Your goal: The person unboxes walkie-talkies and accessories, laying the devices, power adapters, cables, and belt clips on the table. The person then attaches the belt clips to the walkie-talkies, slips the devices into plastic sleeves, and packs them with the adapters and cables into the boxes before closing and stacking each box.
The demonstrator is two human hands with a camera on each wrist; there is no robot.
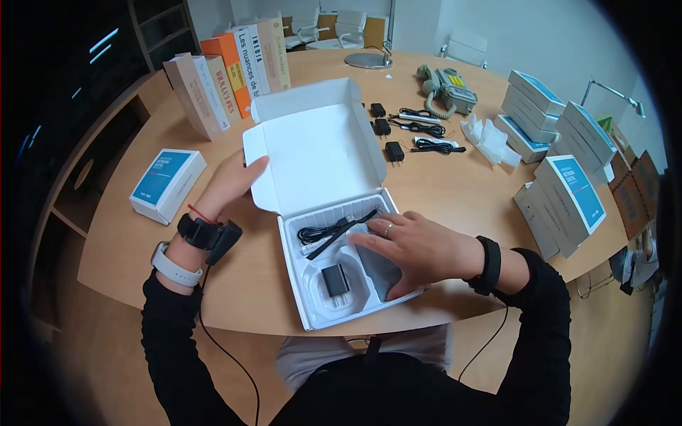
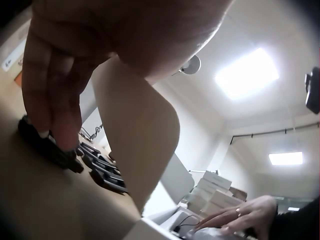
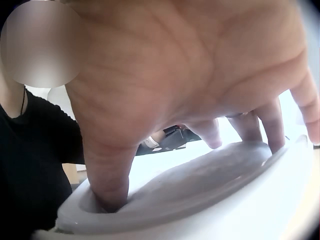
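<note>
An open white box (image 1: pixel 307 312) lies on the table with its lid (image 1: pixel 312 156) raised. My left hand (image 1: pixel 238 176) holds the lid's left edge, thumb on the near side and fingers behind; those fingers (image 2: pixel 65 100) hang down in the left wrist view. My right hand (image 1: pixel 419 248) grips a flat grey thing in a translucent bag (image 1: pixel 379 268) in the tray's right compartment. In the right wrist view the thumb (image 3: pixel 107 185) reaches into the recess at one end, the fingers at the other. A coiled black cable (image 1: pixel 320 233) and a black charger plug (image 1: pixel 334 280) sit in the tray.
Black charger plugs (image 1: pixel 394 151) and bundled cables (image 1: pixel 435 146) lie beyond the lid, near crumpled plastic (image 1: pixel 490 140). White-and-blue boxes stand stacked at right (image 1: pixel 561 206); another closed box (image 1: pixel 168 186) is at left. Books (image 1: pixel 238 67) and a telephone (image 1: pixel 451 89) stand farther back.
</note>
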